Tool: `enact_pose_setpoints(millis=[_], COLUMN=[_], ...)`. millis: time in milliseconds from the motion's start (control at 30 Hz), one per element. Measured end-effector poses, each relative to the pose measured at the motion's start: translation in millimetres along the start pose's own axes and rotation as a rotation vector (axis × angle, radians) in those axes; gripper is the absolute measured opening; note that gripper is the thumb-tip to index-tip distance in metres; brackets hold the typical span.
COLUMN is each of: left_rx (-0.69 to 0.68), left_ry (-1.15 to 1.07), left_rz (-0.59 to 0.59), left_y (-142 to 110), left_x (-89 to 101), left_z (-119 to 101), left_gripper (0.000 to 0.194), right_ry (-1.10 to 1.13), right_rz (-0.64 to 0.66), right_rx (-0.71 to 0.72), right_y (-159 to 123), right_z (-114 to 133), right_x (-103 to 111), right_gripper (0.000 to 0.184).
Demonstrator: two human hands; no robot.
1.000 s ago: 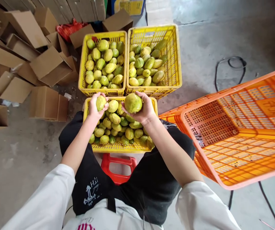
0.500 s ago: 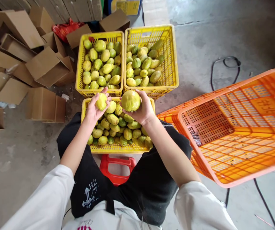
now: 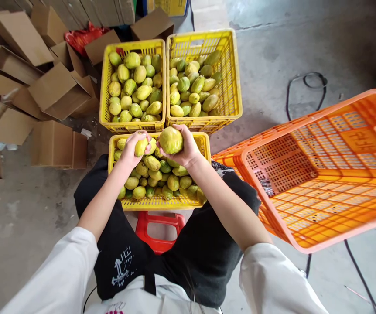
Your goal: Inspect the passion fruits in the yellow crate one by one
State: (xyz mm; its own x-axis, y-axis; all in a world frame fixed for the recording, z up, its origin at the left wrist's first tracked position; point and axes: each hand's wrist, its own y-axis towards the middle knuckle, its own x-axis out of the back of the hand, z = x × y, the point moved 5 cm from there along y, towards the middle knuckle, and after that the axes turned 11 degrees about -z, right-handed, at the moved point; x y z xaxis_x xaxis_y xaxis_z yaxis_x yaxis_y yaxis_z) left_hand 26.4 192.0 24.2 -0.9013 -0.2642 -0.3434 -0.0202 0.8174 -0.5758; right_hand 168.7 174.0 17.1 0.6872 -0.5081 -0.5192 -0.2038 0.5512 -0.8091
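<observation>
My left hand (image 3: 129, 152) is closed round a small yellow papaya-like fruit (image 3: 140, 148), and its fingers partly cover it. In my right hand (image 3: 189, 151) sits a larger, rounder yellow-green papaya-like fruit (image 3: 171, 140) with a bumpy skin, gripped from the right side. Both hands are over the front yellow crate (image 3: 162, 205), close together but apart. That crate is full of similar yellow and green fruit (image 3: 152, 163), partly hidden under my hands and forearms.
Two more yellow crates of fruit, a left one (image 3: 132, 127) and a right one (image 3: 236, 74), stand behind. To the right, an orange crate (image 3: 305, 183) tilts on its side. Cardboard boxes (image 3: 57, 89) pile up at left. A red stool (image 3: 160, 245) shows between my knees; a black cable (image 3: 288, 98) lies on the floor.
My left fingers have curled further round the smaller fruit, which has turned. The larger fruit has moved slightly left and turned in my right hand. The whole view has shifted a little.
</observation>
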Motion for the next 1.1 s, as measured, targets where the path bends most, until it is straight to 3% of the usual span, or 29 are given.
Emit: enact_pose_setpoints(millis=[167,300,567,833,1100], left_rx=[-0.092,-0.049,0.175,0.176,0.241], left_ry=[-0.045,-0.084,-0.18,-0.186,-0.162], left_rz=[-0.082,-0.132,-0.068,-0.052,0.051], left_y=[-1,0,5,-2,-6], left_x=[1.4,4.8,4.9,6.8,1.2], left_z=[-1,-1,5,0,8], left_gripper=[0.019,0.018,0.03,0.014,0.014], right_ry=[-0.009,0.003,0.067,0.117,0.15], right_rz=[-0.039,-0.071,-0.013,-0.052,-0.058], right_rx=[0.024,0.09,0.136,0.18,0.013], right_y=[8,10,-5,2,-1], right_z=[-4,-2,8,17,-4], right_x=[3,5,-8,10,2], right_gripper=[0.029,0.028,0.023,0.028,0.031])
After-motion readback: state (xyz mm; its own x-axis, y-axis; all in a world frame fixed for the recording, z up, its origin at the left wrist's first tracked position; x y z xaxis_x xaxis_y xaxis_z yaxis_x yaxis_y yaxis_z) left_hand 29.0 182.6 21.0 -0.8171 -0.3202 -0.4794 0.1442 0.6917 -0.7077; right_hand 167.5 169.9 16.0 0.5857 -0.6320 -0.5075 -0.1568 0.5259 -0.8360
